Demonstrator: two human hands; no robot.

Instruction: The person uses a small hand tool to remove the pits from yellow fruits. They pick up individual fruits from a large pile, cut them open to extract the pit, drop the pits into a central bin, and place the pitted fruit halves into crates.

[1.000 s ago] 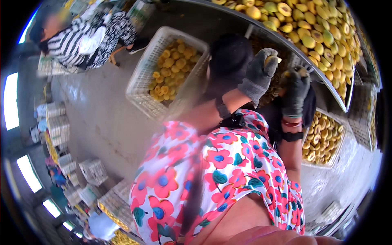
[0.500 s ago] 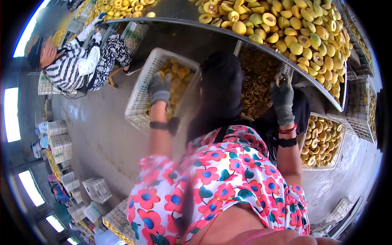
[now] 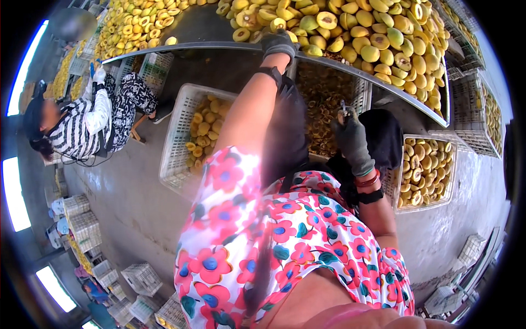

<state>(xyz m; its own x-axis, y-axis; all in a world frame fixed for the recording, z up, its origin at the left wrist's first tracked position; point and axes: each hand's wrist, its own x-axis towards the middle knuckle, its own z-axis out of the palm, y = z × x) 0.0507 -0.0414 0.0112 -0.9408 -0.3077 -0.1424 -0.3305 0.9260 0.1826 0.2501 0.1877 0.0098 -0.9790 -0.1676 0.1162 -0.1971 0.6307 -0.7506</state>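
My left hand (image 3: 279, 45), in a grey glove, reaches over the metal edge of the table and touches the near side of a heap of halved yellow peaches (image 3: 370, 41). Its fingertips are hidden among the fruit, so I cannot tell whether they grip a half. My right hand (image 3: 353, 142), gloved too, is closed around a small metal tool (image 3: 343, 108) whose tip points up. It hovers over the right side of a crate of brown-yellow scraps (image 3: 323, 118) between my knees.
A white crate of peach halves (image 3: 178, 123) stands at my left, another crate (image 3: 430, 205) at my right. Stacked crates (image 3: 466, 104) flank the table's right end. A co-worker in a striped top (image 3: 82, 129) sits at the left. The table's metal rim (image 3: 208, 45) crosses ahead.
My left hand has moved from the left crate up and right to the peach heap on the table. My right hand, with the tool, has shifted left and slightly down.
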